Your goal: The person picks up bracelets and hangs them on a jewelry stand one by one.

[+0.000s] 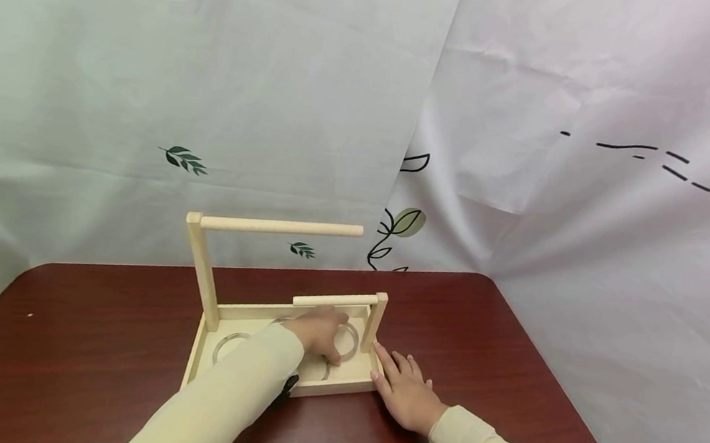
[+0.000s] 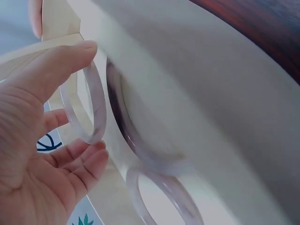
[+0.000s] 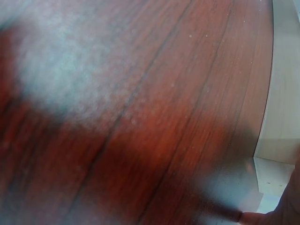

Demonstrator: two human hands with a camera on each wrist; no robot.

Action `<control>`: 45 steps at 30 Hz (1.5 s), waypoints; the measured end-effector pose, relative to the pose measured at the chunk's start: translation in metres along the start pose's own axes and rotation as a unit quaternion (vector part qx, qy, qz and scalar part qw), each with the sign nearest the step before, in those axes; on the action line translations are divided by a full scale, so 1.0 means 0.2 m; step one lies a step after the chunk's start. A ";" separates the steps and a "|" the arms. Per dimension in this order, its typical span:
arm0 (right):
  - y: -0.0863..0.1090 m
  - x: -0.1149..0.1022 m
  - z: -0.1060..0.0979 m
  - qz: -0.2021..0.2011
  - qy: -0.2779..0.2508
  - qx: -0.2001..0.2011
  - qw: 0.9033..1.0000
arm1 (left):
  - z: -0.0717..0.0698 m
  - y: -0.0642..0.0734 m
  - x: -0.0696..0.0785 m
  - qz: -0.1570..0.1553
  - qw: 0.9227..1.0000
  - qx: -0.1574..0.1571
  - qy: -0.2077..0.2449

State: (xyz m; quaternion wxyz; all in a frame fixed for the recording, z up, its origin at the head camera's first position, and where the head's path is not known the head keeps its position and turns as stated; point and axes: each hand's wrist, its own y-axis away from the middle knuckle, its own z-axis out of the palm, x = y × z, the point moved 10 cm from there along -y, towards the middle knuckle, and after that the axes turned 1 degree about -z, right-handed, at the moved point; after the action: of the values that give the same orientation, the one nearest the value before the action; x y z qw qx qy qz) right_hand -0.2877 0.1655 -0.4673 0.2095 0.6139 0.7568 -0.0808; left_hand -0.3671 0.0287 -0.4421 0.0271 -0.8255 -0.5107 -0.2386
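Note:
My left hand reaches into a shallow pale wooden tray. Between its thumb and fingers it pinches a pale, faintly streaked bangle, standing on edge near the tray's right end. Beside that bangle lies one with a dark purple stretch, and a pale bangle is close to it. Another bangle shows at the tray's left side, partly behind my left sleeve. My right hand rests with extended fingers against the tray's right end; only part of it appears in the right wrist view.
A tall post at the tray's left end carries a long wooden rod. The lower post at the right carries a shorter rod just above my left hand. Beneath is a dark red wooden table, with a printed cloth behind.

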 end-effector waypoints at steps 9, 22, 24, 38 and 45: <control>0.01 0.01 -0.01 0.001 0.000 -0.009 1.000 | -0.07 0.10 -0.07 -0.033 0.999 0.003 0.033; 0.00 0.01 0.00 0.002 0.000 -0.010 1.000 | -0.23 0.22 -0.19 -0.075 0.992 0.062 0.082; 0.00 0.01 0.00 0.000 -0.001 -0.008 1.000 | -0.24 0.23 -0.22 -0.086 0.989 0.067 0.095; 0.01 0.00 0.00 -0.003 -0.005 -0.007 1.000 | -0.29 0.31 -0.26 -0.030 0.995 0.095 0.002; 0.01 -0.01 -0.01 0.001 -0.010 -0.008 1.000 | -0.33 0.39 -0.29 -0.029 0.992 0.112 0.046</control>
State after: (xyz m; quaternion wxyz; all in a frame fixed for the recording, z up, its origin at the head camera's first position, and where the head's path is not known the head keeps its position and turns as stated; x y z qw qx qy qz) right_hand -0.2847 0.1645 -0.4649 0.2219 0.6117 0.7550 -0.0808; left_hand -0.3460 -0.0761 -0.3927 0.1365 -0.7904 -0.5559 -0.2183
